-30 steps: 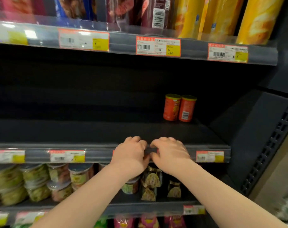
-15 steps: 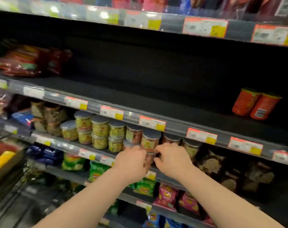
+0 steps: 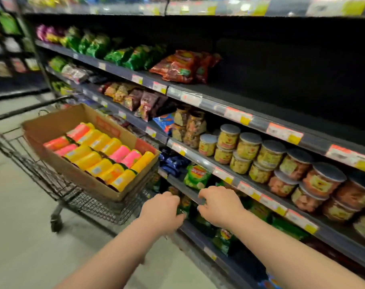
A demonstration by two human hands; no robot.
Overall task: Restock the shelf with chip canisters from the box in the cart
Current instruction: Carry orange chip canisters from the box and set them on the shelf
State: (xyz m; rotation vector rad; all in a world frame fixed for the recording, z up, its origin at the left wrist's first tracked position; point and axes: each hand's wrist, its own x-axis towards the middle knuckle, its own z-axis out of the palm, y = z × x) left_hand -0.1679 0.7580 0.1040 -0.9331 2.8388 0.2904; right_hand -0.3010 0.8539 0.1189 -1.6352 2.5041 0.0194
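Observation:
An open cardboard box (image 3: 52, 123) sits in a black wire cart (image 3: 39, 172) at the left. Several yellow and pink chip canisters (image 3: 98, 155) lie on their sides in it, in rows. My left hand (image 3: 162, 209) and right hand (image 3: 219, 205) hover side by side, low in the view, just right of the cart's near corner and in front of the lower shelves. Both have loosely curled fingers and hold nothing. A dark shelf (image 3: 281, 105) at upper right shows a long bare stretch.
Red snack bags (image 3: 181, 67) and green bags (image 3: 98, 45) fill the shelf's left part. Lidded snack jars (image 3: 248, 147) stand on the shelf below, and chip bags (image 3: 197, 176) lie lower down. Pale floor (image 3: 21, 236) spreads left of my arms.
My view has swung left and down, away from the two orange canisters on the shelf, bringing the cart and box into sight. Both hands left the shelf edge and moved along, still holding nothing.

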